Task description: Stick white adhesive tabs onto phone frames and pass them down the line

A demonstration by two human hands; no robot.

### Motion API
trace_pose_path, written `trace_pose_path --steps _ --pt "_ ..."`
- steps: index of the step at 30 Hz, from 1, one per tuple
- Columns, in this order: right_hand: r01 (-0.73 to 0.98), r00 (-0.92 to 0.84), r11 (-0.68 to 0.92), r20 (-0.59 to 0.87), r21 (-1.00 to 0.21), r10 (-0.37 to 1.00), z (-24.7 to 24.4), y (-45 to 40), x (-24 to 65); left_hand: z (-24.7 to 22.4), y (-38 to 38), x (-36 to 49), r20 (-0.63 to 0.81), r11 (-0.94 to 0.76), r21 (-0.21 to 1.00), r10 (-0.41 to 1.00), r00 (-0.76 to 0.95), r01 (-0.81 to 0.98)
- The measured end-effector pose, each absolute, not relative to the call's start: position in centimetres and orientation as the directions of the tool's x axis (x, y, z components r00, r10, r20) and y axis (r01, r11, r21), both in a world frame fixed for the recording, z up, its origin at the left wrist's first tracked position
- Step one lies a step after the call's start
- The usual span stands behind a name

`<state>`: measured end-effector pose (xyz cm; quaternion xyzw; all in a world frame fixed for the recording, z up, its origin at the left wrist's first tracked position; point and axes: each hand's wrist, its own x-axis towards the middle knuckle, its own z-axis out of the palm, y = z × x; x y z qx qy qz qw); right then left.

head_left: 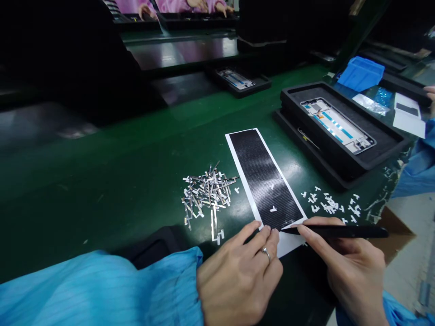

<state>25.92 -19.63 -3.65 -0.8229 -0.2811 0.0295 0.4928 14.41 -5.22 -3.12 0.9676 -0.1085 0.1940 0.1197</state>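
Observation:
A white-bordered sheet of black adhesive labels (258, 163) lies on the green table in front of me. My left hand (243, 269) rests at its near left edge, fingers bent and pressed together; whatever lies between them is hidden. My right hand (355, 265) grips black tweezers (346, 232), their tips at the sheet's near edge, close to my left fingertips. Left of the sheet is a pile of thin metallic flex strips (208, 191). Small white T-shaped scraps (331, 204) are scattered to the right, and a couple lie on the sheet.
Stacked black foam trays (384, 156) at the right hold a phone frame (340, 125). Farther back sits another tray (243, 93) with a phone frame. A blue bin (362, 72) stands at the back right. A co-worker's blue sleeve (416, 167) shows at the right edge.

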Motion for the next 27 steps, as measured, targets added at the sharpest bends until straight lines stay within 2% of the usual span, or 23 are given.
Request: trace_pose_path --steps 6,10,13,14,16,18,20,22,23,25,27 --pt "0.386 0.848 -0.308 0.203 -0.87 0.489 -3.8 -19.6 26.1 -3.6 -5.2 14.7 0.472 -0.944 0.172 -0.172 0.865 -0.282" --pt "0.266 0.879 -0.255 0.125 -0.93 0.46 -3.9 -19.7 26.2 -3.7 -5.3 14.6 0.437 -0.946 0.179 -0.169 0.884 -0.269" --pt "0.242 0.896 -0.256 0.115 -0.936 0.429 -4.0 -20.0 26.2 -3.7 -5.4 14.4 0.443 -0.939 0.202 -0.167 0.881 -0.28" --pt "0.236 0.9 -0.253 0.113 -0.938 0.421 -4.0 -20.1 26.2 -3.6 -5.4 14.4 0.461 -0.931 0.235 -0.145 0.875 -0.278" --pt "0.209 0.904 -0.221 0.102 -0.953 0.416 -4.0 -20.3 26.1 -3.2 -5.5 14.5 0.468 -0.888 0.402 -0.013 0.884 -0.226" --pt "0.175 0.898 -0.156 0.092 -0.972 0.431 -3.9 -20.4 25.9 -2.4 -5.4 14.9 0.334 -0.753 0.651 0.175 0.926 -0.092" --pt "0.158 0.881 -0.086 0.101 -0.984 0.463 -3.8 -20.4 25.6 -1.4 -5.1 15.6 -0.048 -0.516 0.836 0.272 0.961 0.188" --pt "0.181 0.86 -0.009 0.153 -0.984 0.487 -3.7 -20.3 25.4 -0.5 -4.8 16.3 -0.395 -0.258 0.854 0.246 0.885 0.452" --pt "0.202 0.845 0.02 0.185 -0.979 0.503 -3.7 -20.2 25.4 -0.2 -4.7 16.6 -0.495 -0.148 0.835 0.222 0.84 0.531" --pt "0.245 0.813 0.043 0.229 -0.969 0.536 -3.7 -20.1 25.4 0.0 -4.5 16.9 -0.579 -0.006 0.806 0.194 0.791 0.592" --pt "0.265 0.791 0.017 0.227 -0.964 0.568 -3.7 -20.0 25.4 -0.1 -4.5 17.0 -0.59 0.045 0.803 0.199 0.783 0.594"
